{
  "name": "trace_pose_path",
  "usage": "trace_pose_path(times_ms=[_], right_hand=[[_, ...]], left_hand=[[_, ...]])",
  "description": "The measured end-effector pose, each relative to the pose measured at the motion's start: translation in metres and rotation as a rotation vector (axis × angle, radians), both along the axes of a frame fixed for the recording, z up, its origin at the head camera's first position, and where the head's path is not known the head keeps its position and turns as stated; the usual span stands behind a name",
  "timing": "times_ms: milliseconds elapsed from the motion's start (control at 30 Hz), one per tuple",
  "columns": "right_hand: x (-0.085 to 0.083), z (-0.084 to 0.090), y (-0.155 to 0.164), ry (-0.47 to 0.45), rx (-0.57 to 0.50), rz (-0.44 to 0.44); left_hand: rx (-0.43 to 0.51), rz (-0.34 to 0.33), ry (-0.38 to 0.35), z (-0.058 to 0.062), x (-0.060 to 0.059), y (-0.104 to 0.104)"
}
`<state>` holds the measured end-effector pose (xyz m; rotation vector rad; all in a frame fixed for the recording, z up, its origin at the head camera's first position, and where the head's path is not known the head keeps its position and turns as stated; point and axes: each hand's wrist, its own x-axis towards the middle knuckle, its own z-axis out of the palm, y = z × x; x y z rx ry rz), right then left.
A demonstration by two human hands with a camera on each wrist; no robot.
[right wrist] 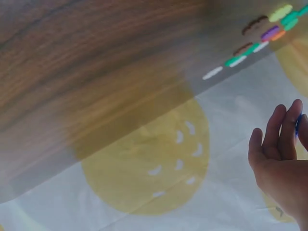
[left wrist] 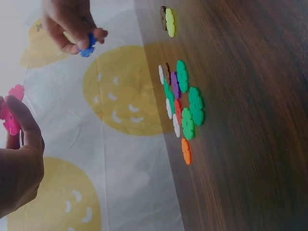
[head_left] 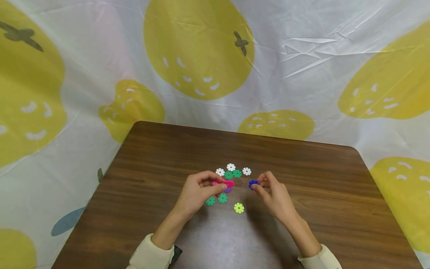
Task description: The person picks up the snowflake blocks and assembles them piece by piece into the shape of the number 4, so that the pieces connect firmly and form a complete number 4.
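We see a pink disc (head_left: 228, 183) pinched in the fingertips of the left hand (head_left: 198, 190), raised a little above the wooden table (head_left: 161, 157), and a blue disc (head_left: 253, 184) pinched the same way by the right hand (head_left: 273, 194). The two discs face each other, near but apart, with a brown disc (head_left: 238, 182) lying on the table between them (hard to make out against the wood). Just beyond the hands lie three white discs (head_left: 231, 167) and two green discs (head_left: 233, 174); nearer us lie two more green ones (head_left: 216, 199) and a yellow-green disc (head_left: 239, 208). A fruit-patterned cloth (head_left: 302, 56) hangs behind.
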<state>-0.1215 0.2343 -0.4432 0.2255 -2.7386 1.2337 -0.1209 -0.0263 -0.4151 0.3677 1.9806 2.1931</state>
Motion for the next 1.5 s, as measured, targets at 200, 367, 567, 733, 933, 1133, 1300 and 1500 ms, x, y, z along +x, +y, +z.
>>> trace_pose_path(times_ms=[200,367,567,733,933,1133,1300,1500], right_hand=[[0.007,0.014,-0.004,0.005,-0.034,-0.005],[0.011,0.024,-0.007,0.074,-0.031,-0.018],[0.013,0.031,-0.009,0.158,-0.041,-0.048],[0.015,0.036,-0.010,0.181,-0.077,-0.037],[0.017,0.042,-0.014,0.191,-0.107,-0.023],[0.021,0.049,-0.017,0.206,-0.127,-0.001],[0.023,0.053,-0.019,0.228,-0.146,0.021],[0.026,0.057,-0.023,0.249,-0.181,0.050]], left_hand=[[-0.002,0.008,-0.015,-0.001,0.000,0.001],[-0.002,0.021,-0.017,-0.002,-0.001,0.002],[-0.007,0.018,-0.018,-0.003,-0.001,0.002],[-0.011,0.012,-0.015,-0.004,-0.001,0.003],[-0.031,0.006,-0.024,-0.004,-0.001,0.003],[-0.043,0.003,-0.026,-0.002,-0.001,0.005],[-0.029,0.005,-0.025,-0.002,-0.001,0.008],[-0.014,0.006,-0.035,-0.001,0.000,0.010]])
